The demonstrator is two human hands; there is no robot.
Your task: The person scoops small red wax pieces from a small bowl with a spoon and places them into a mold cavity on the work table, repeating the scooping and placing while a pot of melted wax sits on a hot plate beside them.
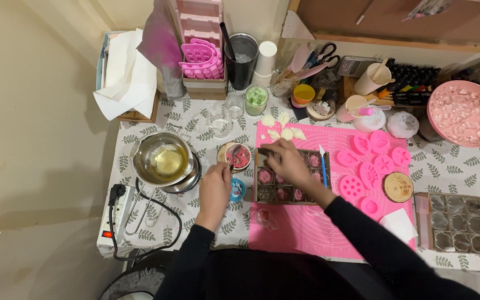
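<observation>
The divided brown box (284, 191) sits on the pink silicone mat (306, 228), just in front of you, with small pink and dark moulded pieces in its compartments. Your right hand (286, 161) lies over the box's far left corner, fingers curled down into a compartment there; whether they pinch anything you cannot tell from this view. Your left hand (215, 186) is to the left of the box, off the mat, fingers closed around a thin tool (232, 161) whose tip reaches into the small round dish of pink material (239, 156). That dish stands just beside the box's left edge. A blue-handled tool (323, 166) rests across the right part of the box. Left of your left hand, the metal pot of pale melted liquid (163, 158) sits on a hotplate on the leaf-patterned counter (445, 166). Right of the box, pink silicone moulds (370, 161) lie on the mat, with a round wooden coaster (398, 187) beside them.
</observation>
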